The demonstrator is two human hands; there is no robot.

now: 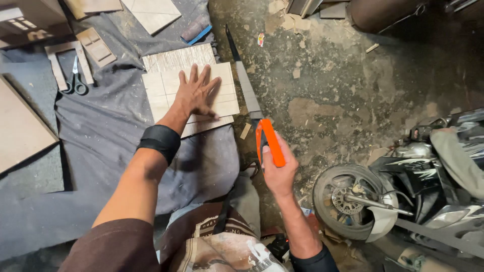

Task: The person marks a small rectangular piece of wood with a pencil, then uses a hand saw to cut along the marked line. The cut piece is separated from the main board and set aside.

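Note:
My left hand (195,93) lies flat with fingers spread on a pale board (161,85) marked with ruled pencil lines, pressing it onto the grey cloth (101,136). A black band wraps that forearm. My right hand (278,168) grips an orange-handled saw (269,141) by its handle. Its long dark blade (244,80) runs up along the board's right edge, over the dirt floor.
Scissors (75,83) lie on the cloth at the left beside small wooden frames and panels (96,45). A large board (20,126) sits at the far left. A motorcycle's front wheel (348,201) stands close on the right. Wood scraps litter the floor.

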